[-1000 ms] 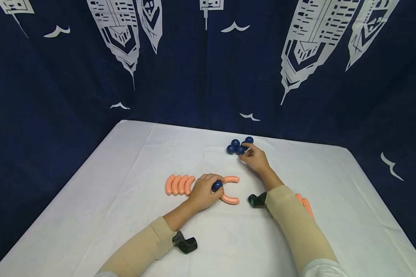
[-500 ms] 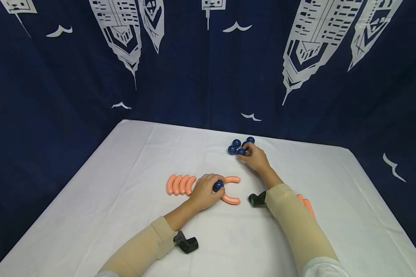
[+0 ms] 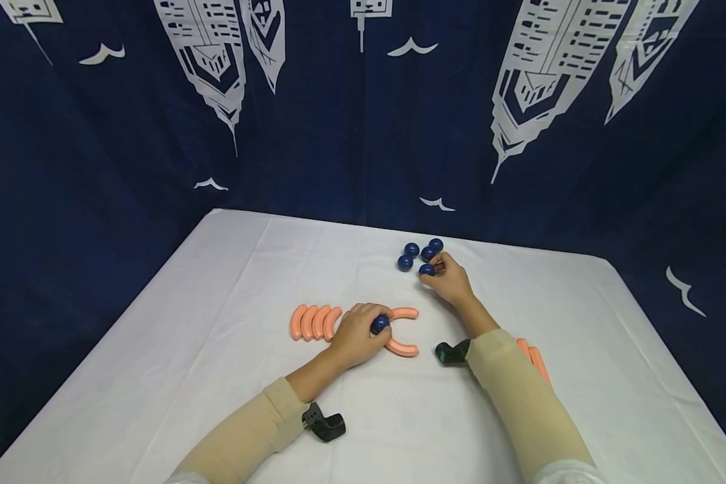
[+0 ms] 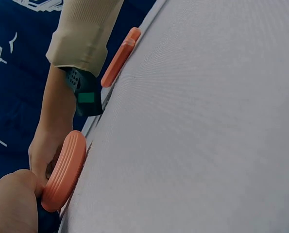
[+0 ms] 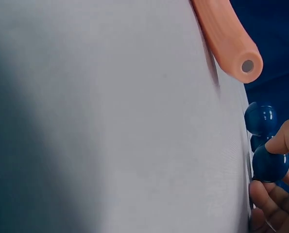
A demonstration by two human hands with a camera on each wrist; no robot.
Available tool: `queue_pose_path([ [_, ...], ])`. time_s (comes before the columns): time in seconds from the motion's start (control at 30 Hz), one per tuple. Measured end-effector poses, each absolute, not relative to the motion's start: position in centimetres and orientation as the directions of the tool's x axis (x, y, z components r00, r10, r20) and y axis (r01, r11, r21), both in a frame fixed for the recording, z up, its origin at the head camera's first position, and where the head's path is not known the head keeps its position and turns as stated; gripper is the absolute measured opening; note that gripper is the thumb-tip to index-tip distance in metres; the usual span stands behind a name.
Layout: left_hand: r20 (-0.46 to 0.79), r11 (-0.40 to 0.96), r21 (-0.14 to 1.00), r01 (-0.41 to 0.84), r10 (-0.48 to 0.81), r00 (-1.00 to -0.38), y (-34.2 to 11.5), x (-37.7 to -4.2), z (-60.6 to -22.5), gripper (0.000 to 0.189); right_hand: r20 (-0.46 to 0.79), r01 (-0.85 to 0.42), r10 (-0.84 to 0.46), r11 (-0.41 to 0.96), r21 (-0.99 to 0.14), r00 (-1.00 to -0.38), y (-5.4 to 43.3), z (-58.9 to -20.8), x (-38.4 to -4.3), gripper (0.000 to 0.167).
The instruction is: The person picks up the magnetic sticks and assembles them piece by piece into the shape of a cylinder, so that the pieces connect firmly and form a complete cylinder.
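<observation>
In the head view my left hand [image 3: 355,337] grips a dark blue ball [image 3: 380,325] at mid-table. Two curved orange tubes, the far one [image 3: 404,313] and the near one [image 3: 402,348], reach out from beside that ball with their ends facing right. Farther back, the thumb and fingers of my right hand [image 3: 452,281] pinch another blue ball [image 3: 427,269]. The right wrist view shows this pinched ball [image 5: 271,164] close up, the thumb on its upper side. My left palm and fingers hide where the tubes meet the held ball.
Several loose blue balls [image 3: 405,263] lie near the table's back edge, just beyond my right hand. A row of curved orange tubes [image 3: 309,323] lies left of my left hand. More orange tubes [image 3: 538,364] show partly behind my right sleeve. White cloth covers the table [image 3: 248,302].
My right hand has closed on one ball of the cluster and drawn it slightly toward me, apart from the others. My left hand keeps its place on its ball.
</observation>
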State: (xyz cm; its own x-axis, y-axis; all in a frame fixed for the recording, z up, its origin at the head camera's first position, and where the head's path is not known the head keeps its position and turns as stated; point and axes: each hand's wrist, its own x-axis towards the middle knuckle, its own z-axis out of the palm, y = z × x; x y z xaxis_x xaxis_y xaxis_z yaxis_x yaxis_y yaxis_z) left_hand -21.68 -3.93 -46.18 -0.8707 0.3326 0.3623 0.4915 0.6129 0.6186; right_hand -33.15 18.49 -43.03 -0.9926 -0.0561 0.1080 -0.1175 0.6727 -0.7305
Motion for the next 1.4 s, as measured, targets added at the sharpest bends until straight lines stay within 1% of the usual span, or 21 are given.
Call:
queue_pose_path([
  [0.17,0.351,0.615,0.623,0.484,0.334,-0.875,-3.9,-21.7,-46.0,0.021,0.109,-0.116,-0.05,0.628,-0.77,-0.993,19.0,-43.0,-32.6,0.038],
  [0.33,0.343,0.609,0.632,0.478,0.334,-0.878,-3.9,-21.7,-45.9,0.022,0.098,-0.125,-0.076,0.597,-0.793,-0.992,19.7,-43.3,-32.2,0.038],
  [0.5,0.35,0.596,0.643,0.481,0.331,-0.877,-3.9,-21.7,-46.0,0.021,0.087,-0.129,-0.1,0.577,-0.806,-0.991,20.1,-43.1,-31.4,0.039],
  [0.83,0.349,0.594,0.645,0.481,0.331,-0.877,-3.9,-21.6,-46.0,0.022,0.064,-0.108,-0.098,0.559,-0.822,-0.993,20.3,-42.8,-29.1,0.04],
  [1.4,0.337,0.6,0.646,0.472,0.33,-0.882,-3.8,-21.7,-46.0,0.021,0.093,-0.175,-0.184,0.507,-0.844,-0.979,20.0,-42.8,-25.2,0.036],
])
